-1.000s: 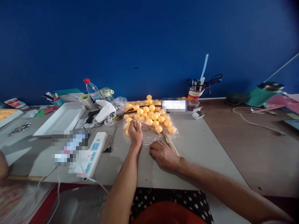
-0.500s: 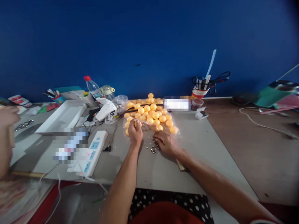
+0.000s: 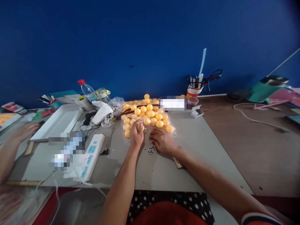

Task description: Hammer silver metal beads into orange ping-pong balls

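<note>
My left hand, fingers curled round an orange ball, is at the bag's near edge; my right hand, fingers bent, contents I can't tell, is by metal pieces before the bag

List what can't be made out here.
All in the head view:
Whether the left hand grips one of the orange balls: the hand itself covers that.
Whether the right hand pinches a metal piece: too small to tell.
Far end of the wooden strip: hidden by the right wrist.
Rest of the co-worker's arm: cut off, left edge.
</note>
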Demonstrator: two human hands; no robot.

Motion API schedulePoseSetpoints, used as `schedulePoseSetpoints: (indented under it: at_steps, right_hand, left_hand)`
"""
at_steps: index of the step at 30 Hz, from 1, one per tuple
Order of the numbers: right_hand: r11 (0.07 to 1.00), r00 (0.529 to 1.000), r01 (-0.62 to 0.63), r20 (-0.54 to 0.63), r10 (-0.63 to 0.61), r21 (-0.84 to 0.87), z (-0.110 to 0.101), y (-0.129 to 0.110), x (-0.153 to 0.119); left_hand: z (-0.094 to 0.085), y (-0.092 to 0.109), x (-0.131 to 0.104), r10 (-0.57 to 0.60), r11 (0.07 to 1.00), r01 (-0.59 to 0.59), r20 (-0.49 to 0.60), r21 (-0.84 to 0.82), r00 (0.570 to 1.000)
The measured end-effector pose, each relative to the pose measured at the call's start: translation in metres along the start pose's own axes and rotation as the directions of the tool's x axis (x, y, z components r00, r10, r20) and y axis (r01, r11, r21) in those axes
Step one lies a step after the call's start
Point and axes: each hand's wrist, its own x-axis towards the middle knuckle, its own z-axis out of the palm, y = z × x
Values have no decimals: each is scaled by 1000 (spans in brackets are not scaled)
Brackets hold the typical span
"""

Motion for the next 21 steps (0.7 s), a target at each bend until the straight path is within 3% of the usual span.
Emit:
schedulePoseSetpoints:
  at_steps: [7, 11, 16, 21]
  right_hand:
    - [988, 993, -68, 82, 80, -140, -7, 5, 11]
    - [976, 989, -96, 93, 116, -195, -6, 10, 17]
    - [975, 991, -102, 63, 116, -198, -2, 14, 22]
    - [987, 995, -83, 43, 90, -140, -1, 19, 21]
  left_hand:
    - [-1, -6, 0, 32, 998, -31, -16, 49, 999]
    - [-3, -7, 1, 129, 987, -123, -51, 106, 990]
    - [-4, -4, 1, 226, 965, -210, -88, 155, 970]
    - [-3, -5, 0, 205, 969, -192, -71, 158, 976]
